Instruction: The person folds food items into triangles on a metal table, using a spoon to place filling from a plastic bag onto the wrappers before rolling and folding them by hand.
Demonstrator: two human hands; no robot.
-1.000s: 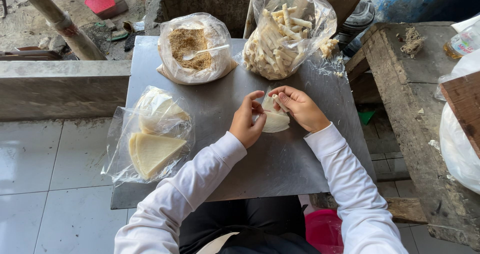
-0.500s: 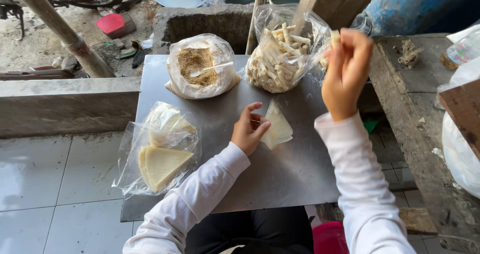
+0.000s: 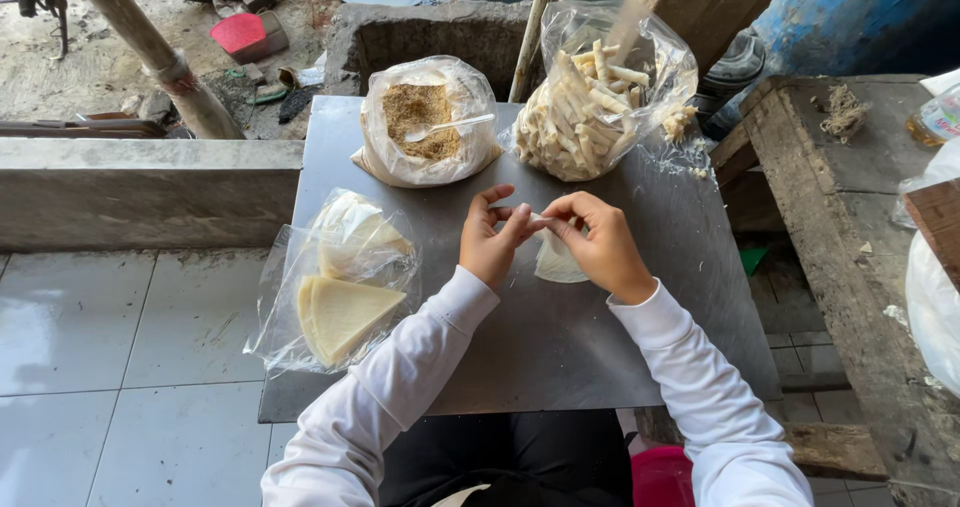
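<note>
A pale wrapper sheet (image 3: 555, 262) lies on the grey metal table (image 3: 560, 357) in front of me. Both hands work its upper edge: my left hand (image 3: 490, 242) pinches the left corner, and my right hand (image 3: 600, 247) holds the top of the sheet with fingertips touching the left hand's. Whether any filling lies inside the fold is hidden by my fingers. To the left, an open plastic bag (image 3: 335, 282) holds a stack of triangular pale wrappers.
At the table's far edge stand a bag of brown crumbs with a white spoon (image 3: 425, 122) and a bag of rolled pale sticks (image 3: 595, 102). A wooden bench (image 3: 860, 257) runs along the right; a low concrete wall (image 3: 130, 192) lies left. White floor tiles are below.
My right hand came down from the bag of rolled sticks to the wrapper, and both hands now pinch the sheet together.
</note>
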